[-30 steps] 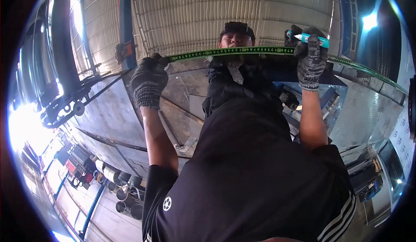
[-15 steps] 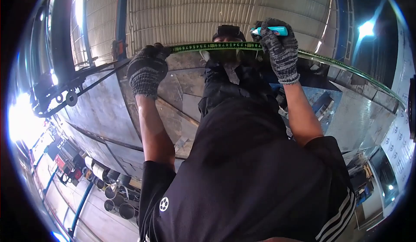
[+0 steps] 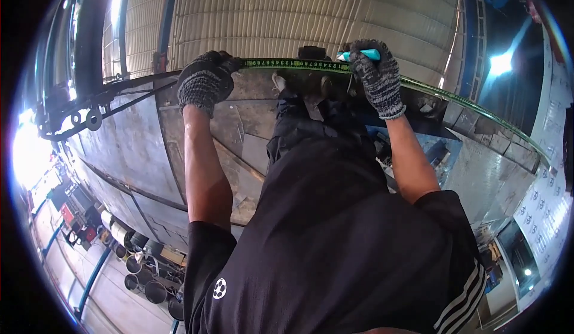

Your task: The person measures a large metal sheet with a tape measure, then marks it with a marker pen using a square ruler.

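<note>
My left hand (image 3: 206, 83), in a grey-and-black knit glove, is closed at the left part of a long green-and-black tape measure (image 3: 281, 63). From there the tape runs right in front of me, passes behind my other hand and slopes away to the far right. My right hand (image 3: 382, 83), gloved the same way, is closed around a teal marker (image 3: 369, 54) with a white tip that points left. This hand is right at the tape; whether its fingers also grip the tape is hidden.
Past the tape is a dark headpiece (image 3: 313, 53), mostly hidden. Large grey metal sheets (image 3: 137, 142) lie to the left, with several drum-like containers (image 3: 156, 292) at lower left. A corrugated wall (image 3: 269, 17) stands ahead. A bright light (image 3: 501, 63) shines at right.
My right hand has come slightly lower and to the left with the marker. The person's head beyond the tape now shows less. The whole view has shifted a little.
</note>
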`<action>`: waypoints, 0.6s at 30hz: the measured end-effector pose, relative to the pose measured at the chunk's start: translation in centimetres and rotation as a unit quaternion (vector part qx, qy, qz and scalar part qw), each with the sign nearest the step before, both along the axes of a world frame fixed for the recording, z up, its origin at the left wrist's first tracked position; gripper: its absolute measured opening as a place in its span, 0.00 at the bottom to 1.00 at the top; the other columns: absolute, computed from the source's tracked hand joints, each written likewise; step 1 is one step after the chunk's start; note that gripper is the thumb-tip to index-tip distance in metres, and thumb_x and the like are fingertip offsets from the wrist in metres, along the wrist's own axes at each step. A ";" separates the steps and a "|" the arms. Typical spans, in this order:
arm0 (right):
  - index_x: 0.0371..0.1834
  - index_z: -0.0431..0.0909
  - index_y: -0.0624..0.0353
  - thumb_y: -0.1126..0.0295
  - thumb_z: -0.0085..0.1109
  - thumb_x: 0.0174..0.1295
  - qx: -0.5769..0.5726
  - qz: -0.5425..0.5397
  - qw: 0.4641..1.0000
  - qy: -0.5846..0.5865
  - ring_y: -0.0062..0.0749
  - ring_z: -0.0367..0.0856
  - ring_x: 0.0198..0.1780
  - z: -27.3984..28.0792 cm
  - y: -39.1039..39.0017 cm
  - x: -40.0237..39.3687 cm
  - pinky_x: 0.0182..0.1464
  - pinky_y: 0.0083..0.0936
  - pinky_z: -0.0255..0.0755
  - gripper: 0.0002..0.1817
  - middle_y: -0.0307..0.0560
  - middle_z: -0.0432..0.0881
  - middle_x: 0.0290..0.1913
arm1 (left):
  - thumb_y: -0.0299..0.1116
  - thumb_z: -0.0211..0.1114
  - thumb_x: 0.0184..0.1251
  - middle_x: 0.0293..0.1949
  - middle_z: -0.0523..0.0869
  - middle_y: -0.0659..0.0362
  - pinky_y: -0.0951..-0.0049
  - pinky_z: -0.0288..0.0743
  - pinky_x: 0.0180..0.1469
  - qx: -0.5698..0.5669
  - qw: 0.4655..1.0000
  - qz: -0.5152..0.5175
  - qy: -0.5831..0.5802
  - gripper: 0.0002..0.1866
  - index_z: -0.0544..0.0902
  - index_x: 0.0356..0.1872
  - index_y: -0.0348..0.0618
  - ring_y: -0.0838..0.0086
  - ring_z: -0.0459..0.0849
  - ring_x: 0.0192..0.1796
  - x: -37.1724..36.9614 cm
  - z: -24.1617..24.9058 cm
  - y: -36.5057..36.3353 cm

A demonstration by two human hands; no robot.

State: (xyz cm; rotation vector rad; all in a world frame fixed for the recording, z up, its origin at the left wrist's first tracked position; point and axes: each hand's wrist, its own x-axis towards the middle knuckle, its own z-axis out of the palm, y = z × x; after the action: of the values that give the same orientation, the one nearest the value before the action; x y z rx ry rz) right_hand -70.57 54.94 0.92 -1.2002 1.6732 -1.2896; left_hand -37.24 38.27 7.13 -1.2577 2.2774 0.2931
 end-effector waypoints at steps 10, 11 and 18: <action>0.50 0.84 0.59 0.70 0.68 0.71 -0.027 0.020 0.996 0.087 0.30 0.88 0.46 -0.1 -0.2 -0.1 0.50 0.30 0.82 0.09 0.45 0.90 0.44 | 0.37 0.55 0.77 0.68 0.82 0.64 0.61 0.75 0.73 0.003 1.000 -0.016 0.005 0.21 0.85 0.64 0.73 0.63 0.80 0.70 0.2 -0.9 -0.6; 0.50 0.84 0.59 0.70 0.68 0.71 -0.028 0.021 0.996 0.088 0.30 0.88 0.46 0.0 -0.2 -0.1 0.50 0.30 0.82 0.09 0.45 0.90 0.44 | 0.37 0.55 0.77 0.69 0.82 0.64 0.61 0.74 0.73 -0.004 0.999 -0.027 0.017 0.21 0.85 0.64 0.73 0.63 0.80 0.71 0.6 -1.5 -0.6; 0.50 0.84 0.58 0.69 0.69 0.69 -0.026 0.002 0.990 0.138 0.33 0.90 0.47 0.0 -0.2 0.1 0.52 0.32 0.81 0.09 0.47 0.91 0.44 | 0.37 0.55 0.76 0.71 0.80 0.64 0.60 0.73 0.74 0.008 1.000 -0.020 -0.007 0.21 0.84 0.65 0.72 0.61 0.79 0.71 0.2 -1.5 -0.7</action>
State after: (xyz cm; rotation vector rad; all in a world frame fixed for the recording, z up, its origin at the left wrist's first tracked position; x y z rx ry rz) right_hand -70.48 54.69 0.94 -1.4681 1.8373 -1.2145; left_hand -37.04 37.59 5.63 -1.2008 2.2820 0.2860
